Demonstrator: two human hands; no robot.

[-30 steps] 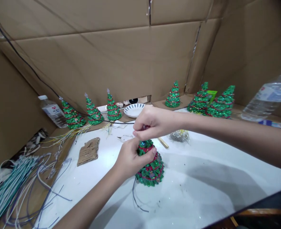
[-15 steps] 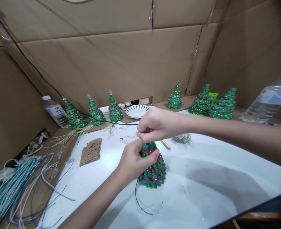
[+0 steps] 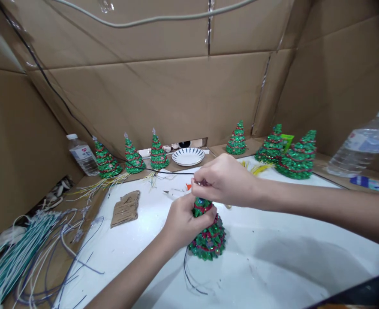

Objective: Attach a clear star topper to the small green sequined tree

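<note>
A small green beaded Christmas tree [image 3: 209, 242] with red garland stands upright on the white tabletop. My left hand [image 3: 183, 221] is wrapped round its upper part, thumb across the front. Just above, my right hand [image 3: 224, 180] is closed in a pinch at the tip of the tree; its fingers hide what they hold. From the tree's lower left side a thin black wire [image 3: 189, 277] trails onto the table. Behind my left hand lies a pointed blade [image 3: 168, 192], partly hidden.
Finished-looking trees [image 3: 159, 150] line the back left, others [image 3: 236, 139] the back right. A striped plate [image 3: 188, 157] sits between. Bottles [image 3: 83, 156] flank both sides. A cardboard scrap [image 3: 125, 209] and bundles of teal and white strands [image 3: 19, 253] lie left.
The camera view has tilted up slightly. My right hand has shifted a little right and stays at the treetop; my left hand keeps its hold on the tree.
</note>
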